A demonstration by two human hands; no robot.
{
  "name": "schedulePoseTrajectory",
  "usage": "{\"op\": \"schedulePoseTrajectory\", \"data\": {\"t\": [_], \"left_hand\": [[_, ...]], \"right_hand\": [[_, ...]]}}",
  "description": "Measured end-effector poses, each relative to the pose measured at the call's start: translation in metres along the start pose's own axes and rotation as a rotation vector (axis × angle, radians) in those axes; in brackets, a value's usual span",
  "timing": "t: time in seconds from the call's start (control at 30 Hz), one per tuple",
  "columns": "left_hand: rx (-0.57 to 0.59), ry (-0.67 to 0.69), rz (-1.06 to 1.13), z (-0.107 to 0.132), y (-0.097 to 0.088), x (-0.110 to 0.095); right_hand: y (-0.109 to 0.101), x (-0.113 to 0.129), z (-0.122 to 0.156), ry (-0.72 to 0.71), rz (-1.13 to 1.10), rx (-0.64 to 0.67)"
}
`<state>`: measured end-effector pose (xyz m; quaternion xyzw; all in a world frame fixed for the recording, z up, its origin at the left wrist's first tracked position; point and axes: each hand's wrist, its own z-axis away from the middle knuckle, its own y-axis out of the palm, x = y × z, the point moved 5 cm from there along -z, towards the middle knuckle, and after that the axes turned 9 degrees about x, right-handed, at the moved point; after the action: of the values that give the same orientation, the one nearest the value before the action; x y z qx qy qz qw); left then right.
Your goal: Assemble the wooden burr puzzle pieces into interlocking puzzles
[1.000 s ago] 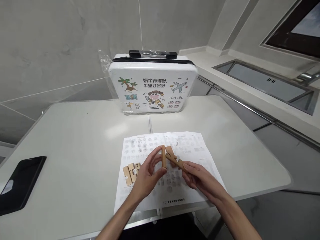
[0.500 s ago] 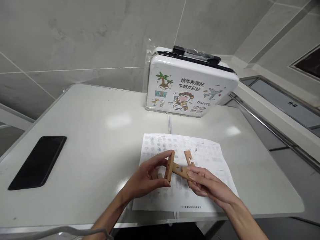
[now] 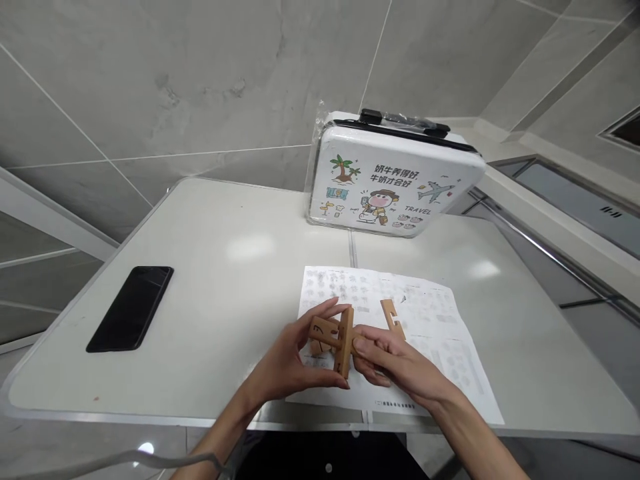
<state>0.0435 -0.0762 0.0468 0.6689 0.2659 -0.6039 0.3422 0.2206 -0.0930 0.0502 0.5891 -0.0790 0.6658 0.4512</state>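
Note:
My left hand [image 3: 295, 357] pinches an upright slotted wooden puzzle piece [image 3: 344, 353] between thumb and fingers. My right hand [image 3: 395, 360] grips the end of a second wooden puzzle piece, which appears to pass through the slot. On the left side of the upright piece, a wooden part [image 3: 324, 329] with a black mark sticks out; whether it is one with the piece in my right hand is hard to tell. Just below it another bit of wood shows, partly hidden by my left hand. A notched wooden piece [image 3: 393, 317] lies on the paper behind my right hand.
Beneath my hands a printed sheet [image 3: 460, 347] lies on the white table [image 3: 210, 320]. A black phone [image 3: 131, 308] rests at the left. Toward the back stands a white cartoon-printed case [image 3: 395, 180] in clear plastic. A grey cable [image 3: 125, 460] crosses the lower left.
The right-hand piece has moved left into the upright slotted piece, and wood now sticks out on its far left side. My right hand is closer to my left. The view has shifted slightly.

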Motion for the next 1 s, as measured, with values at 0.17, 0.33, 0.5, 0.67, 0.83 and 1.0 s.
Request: {"op": "schedulePoseTrajectory", "data": {"t": [0.17, 0.33, 0.5, 0.67, 0.83, 1.0], "left_hand": [[0.026, -0.019, -0.005, -0.011, 0.018, -0.001], [0.085, -0.077, -0.061, -0.033, 0.039, -0.003], [0.133, -0.122, -0.148, -0.062, 0.059, -0.005], [0.197, -0.107, -0.174, -0.082, 0.078, -0.008], [-0.031, -0.247, -0.212, -0.085, 0.095, -0.001], [-0.244, -0.342, 0.036, -0.070, 0.104, 0.022]], "right_hand": [[-0.005, -0.003, 0.021, -0.059, -0.047, 0.010], [-0.021, -0.008, 0.041, -0.126, -0.092, -0.030], [-0.041, -0.010, 0.064, -0.190, -0.113, -0.077], [-0.058, -0.002, 0.082, -0.233, -0.069, -0.144], [-0.063, -0.001, 0.080, -0.285, 0.102, -0.323], [-0.057, -0.007, 0.082, -0.191, 0.373, -0.342]]}}
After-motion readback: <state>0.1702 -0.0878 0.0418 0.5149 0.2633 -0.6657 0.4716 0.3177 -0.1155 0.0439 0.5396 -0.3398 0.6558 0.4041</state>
